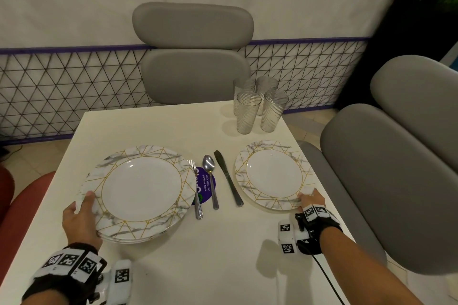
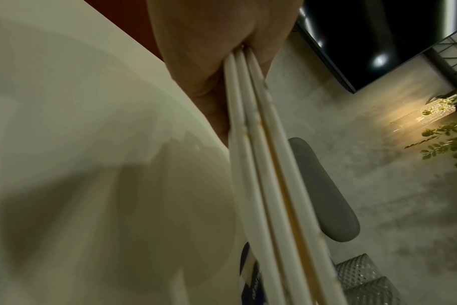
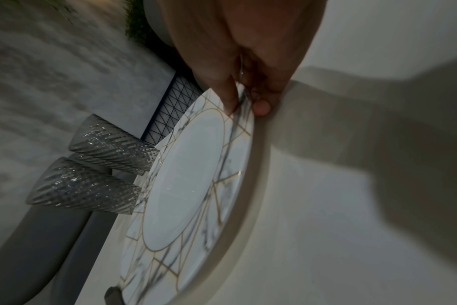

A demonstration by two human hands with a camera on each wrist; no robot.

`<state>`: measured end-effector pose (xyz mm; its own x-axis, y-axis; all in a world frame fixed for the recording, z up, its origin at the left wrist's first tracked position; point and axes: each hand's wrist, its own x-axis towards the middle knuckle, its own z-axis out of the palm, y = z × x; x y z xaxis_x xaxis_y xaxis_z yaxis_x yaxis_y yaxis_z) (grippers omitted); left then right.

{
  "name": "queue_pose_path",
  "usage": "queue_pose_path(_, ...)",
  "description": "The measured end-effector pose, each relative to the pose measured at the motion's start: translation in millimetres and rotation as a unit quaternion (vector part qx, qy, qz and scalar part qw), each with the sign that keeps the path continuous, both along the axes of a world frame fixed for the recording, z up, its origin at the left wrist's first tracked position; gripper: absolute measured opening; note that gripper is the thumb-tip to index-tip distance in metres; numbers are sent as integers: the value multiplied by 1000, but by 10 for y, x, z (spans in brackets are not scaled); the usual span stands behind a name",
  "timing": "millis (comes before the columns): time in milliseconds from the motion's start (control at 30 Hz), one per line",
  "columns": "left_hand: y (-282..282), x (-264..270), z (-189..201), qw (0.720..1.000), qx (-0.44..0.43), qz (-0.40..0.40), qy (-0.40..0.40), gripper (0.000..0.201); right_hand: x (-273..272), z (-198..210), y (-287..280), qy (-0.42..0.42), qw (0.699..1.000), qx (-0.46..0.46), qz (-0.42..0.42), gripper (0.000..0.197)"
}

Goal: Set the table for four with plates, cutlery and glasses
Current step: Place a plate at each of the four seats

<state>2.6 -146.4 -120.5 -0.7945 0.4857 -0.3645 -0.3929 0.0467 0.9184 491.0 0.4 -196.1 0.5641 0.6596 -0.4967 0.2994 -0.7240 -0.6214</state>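
Left hand (image 1: 80,220) clamped on the near-left rim of a stack of marble-pattern plates (image 1: 141,190), thumb (image 1: 88,202) lying on top of the rim, other fingers tucked underneath and out of sight from the head view. From the left wrist view, three plate edges (image 2: 258,165) wedged between thumb and fingers, so pinching the stack, not spread. Stack held a bit off the white table (image 1: 186,267), far edge hanging over the fork (image 1: 197,195).

Right hand (image 1: 312,199) pinching the near rim of a single marble plate (image 1: 272,176). In the right wrist view, thumb (image 3: 230,97) on the patterned rim, another fingertip (image 3: 261,107) curled at the plate's edge beside it. Can't tell whether that plate is fully flat on the table.

Between the two sets of fingers: fork, then spoon (image 1: 210,178), then knife (image 1: 228,178), lying roughly side by side, handles pointing near. Purple round sticker (image 1: 207,186) on the table under the fork and spoon.

Beyond the right-hand fingers, toward the far right corner of the table: four ribbed glasses (image 1: 259,105) standing upright in a tight cluster, well apart from both hands.

Grey padded chair (image 1: 193,52) at the far side, another grey chair (image 1: 386,168) right of the right hand. Wire mesh panel (image 1: 62,89) along the wall behind.
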Motion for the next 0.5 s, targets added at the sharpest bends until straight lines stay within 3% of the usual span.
queue_pose_path(433,14,92,57,1000,4,-4,-6,58,-17,82,-69,2,1000,7,5,56)
queue_pose_path(500,14,102,62,1000,1,-3,-8,58,-65,201,-121,10,1000,-2,-12,63)
